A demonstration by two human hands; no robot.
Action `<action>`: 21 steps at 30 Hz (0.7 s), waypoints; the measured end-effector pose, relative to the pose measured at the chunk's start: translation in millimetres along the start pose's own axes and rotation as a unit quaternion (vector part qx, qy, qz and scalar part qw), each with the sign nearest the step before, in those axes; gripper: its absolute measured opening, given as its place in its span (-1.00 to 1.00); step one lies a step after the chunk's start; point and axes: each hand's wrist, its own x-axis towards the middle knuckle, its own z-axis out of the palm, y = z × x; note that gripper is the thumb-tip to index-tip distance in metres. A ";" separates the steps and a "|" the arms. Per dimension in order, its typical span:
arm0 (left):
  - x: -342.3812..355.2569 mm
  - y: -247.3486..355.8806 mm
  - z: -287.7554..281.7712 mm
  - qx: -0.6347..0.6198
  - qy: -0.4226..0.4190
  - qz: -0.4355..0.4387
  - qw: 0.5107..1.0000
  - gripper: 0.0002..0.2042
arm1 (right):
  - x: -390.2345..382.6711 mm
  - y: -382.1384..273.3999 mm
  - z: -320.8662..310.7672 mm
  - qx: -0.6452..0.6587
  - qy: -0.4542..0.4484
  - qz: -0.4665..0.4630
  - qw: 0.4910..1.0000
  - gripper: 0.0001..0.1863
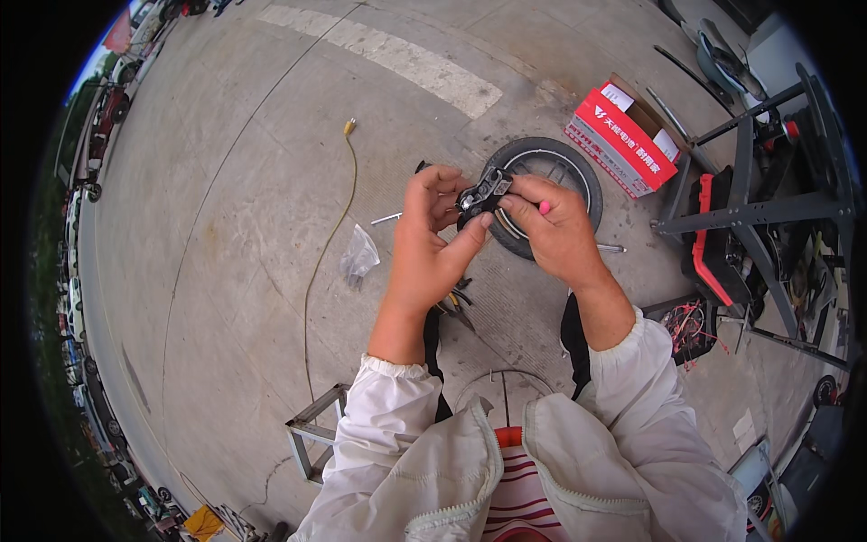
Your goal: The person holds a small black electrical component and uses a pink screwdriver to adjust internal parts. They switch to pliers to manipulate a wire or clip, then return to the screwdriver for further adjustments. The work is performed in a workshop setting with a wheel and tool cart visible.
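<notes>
In front of me, both hands hold a small black mechanical part (488,194) with a pale label and a silvery fitting; its exact kind I cannot make out. My left hand (433,230) closes around its left end, with the thumb below. My right hand (560,230) pinches the other end, and a small pink tip (545,208) shows between its fingers. Beneath the hands, a wheel with a black tyre (589,172) lies flat on the ground, partly hidden by the right hand. Yellow-and-black pliers (456,307) lie between my legs.
A clear plastic bag (359,253) and a metal rod (386,219) lie left of my hands. A yellow cable (330,244) runs along the concrete. Beyond the wheel stands an open red box (623,140). A dark metal rack (750,212) is on the right, a metal frame (312,434) lower left.
</notes>
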 end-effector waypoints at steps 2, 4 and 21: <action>-0.2 -5.2 -5.6 0.034 -0.014 -0.035 0.999 -0.67 | -1.3 -6.5 4.0 0.033 0.003 0.044 0.998 -0.81; 0.2 -10.5 -9.9 0.073 -0.022 -0.047 0.996 -0.69 | -1.0 -4.4 4.5 0.012 -0.005 0.060 0.998 -0.81; 1.6 -3.9 -13.6 0.194 -0.066 0.063 0.977 -0.70 | -5.5 -3.1 6.2 -0.005 0.032 0.066 0.997 -0.81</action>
